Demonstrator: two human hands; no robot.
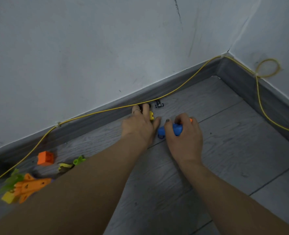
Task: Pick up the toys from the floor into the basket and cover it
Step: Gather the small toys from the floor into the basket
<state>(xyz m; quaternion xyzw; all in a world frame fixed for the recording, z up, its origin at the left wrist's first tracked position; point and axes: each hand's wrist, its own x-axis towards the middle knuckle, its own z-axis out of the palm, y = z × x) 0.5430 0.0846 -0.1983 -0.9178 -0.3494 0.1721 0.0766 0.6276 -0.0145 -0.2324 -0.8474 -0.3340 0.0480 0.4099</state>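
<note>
Nearest, at lower left: a blurred heap of toys on the grey wood-grain floor point(225, 150), with an orange plastic piece point(32, 187) on top, a yellow block point(9, 197) at its near edge and green leaf-like pieces point(11, 181) behind. A little farther along, an orange block point(45, 158), then a yellow and dark toy point(64, 167) and a lime-green piece point(79, 160), half hidden by the left forearm.

Farther out, both bare arms stretched toward the skirting board point(92, 121). Right hand point(184, 133) curled round a blue toy point(171, 130), thumb over its top, with a bit of orange point(190, 120) showing past the knuckles (same toy or another, cannot tell). Left hand point(141, 123) palm down, fingers bent over a small yellow block point(151, 115) and touching it at the floor's edge; a ring on one finger; grip hidden under the palm, so whether anything is actually held cannot be told.

Just beyond the left fingertips, a small dark wheeled toy point(159, 104) against the skirting board. Above it, a yellow cable point(191, 77) strung along the wall point(89, 48) into the corner, looped on the right-hand wall.

No basket in view.
</note>
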